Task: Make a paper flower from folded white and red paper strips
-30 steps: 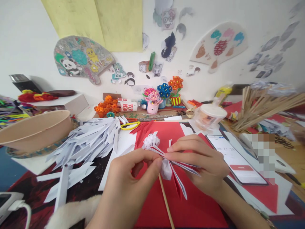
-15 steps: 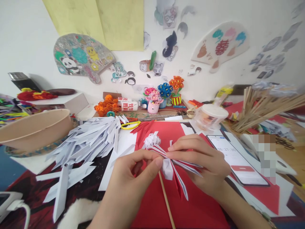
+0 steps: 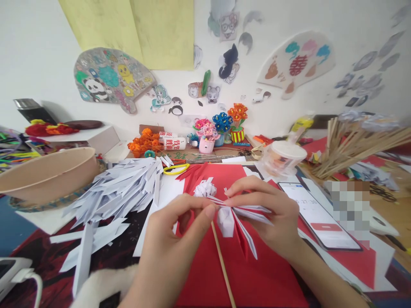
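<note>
Both my hands work on a paper flower (image 3: 229, 216) made of folded red-and-white strips on a thin wooden stick (image 3: 222, 265). My left hand (image 3: 175, 246) pinches the flower at the top of the stick between thumb and fingers. From the right, my right hand (image 3: 266, 214) closes its fingers on the strips. A crumpled white paper ball (image 3: 204, 188) sits just behind the flower. Under my hands lies a red paper sheet (image 3: 266, 282).
A heap of white folded strips (image 3: 118, 188) lies left of centre, a tan bowl (image 3: 48, 173) further left. A phone (image 3: 316, 216) with a running timer lies on the right. Behind it stand a plastic cup (image 3: 282, 158), wooden sticks (image 3: 356, 143), yellow scissors (image 3: 176, 168) and small flower pots (image 3: 221, 128).
The flower and both hands have risen slightly. My right fingers have shifted along the strips, which now fan lower and to the right.
</note>
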`<state>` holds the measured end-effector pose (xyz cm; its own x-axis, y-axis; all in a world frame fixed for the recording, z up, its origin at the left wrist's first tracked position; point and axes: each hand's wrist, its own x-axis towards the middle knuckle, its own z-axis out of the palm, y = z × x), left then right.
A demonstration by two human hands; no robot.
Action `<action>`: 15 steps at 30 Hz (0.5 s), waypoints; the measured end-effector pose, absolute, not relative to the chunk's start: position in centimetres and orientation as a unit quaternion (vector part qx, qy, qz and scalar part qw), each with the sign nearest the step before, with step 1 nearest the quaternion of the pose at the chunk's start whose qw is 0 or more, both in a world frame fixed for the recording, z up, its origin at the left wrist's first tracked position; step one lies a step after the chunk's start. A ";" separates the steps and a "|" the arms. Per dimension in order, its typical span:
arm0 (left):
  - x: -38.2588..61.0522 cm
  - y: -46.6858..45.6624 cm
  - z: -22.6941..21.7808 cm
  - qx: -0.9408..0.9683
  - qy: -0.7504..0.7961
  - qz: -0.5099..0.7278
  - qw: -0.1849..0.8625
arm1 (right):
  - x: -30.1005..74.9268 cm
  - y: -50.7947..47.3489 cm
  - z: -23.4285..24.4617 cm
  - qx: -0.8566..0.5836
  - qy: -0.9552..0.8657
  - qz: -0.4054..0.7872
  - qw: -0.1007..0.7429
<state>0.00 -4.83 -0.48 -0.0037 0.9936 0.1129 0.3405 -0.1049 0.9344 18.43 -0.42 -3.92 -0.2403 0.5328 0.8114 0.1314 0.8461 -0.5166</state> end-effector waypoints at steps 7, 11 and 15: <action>-1.0 -3.9 0.3 0.689 0.513 0.392 0.330 | 18.9 0.4 -4.1 -0.193 -0.735 0.377 0.529; -0.9 -3.3 -0.4 0.634 0.444 0.342 0.532 | 19.2 0.8 -4.1 -0.146 -0.724 0.453 0.500; -0.9 -2.7 -0.7 0.618 0.412 0.318 0.589 | 19.3 1.5 -4.6 -0.109 -0.705 0.515 0.475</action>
<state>-0.89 -2.73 -0.73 0.4580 0.8841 -0.0932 0.1353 0.0343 0.9902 19.32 1.46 -4.63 -0.5246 0.6434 0.5576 -0.3357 0.4455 -0.8299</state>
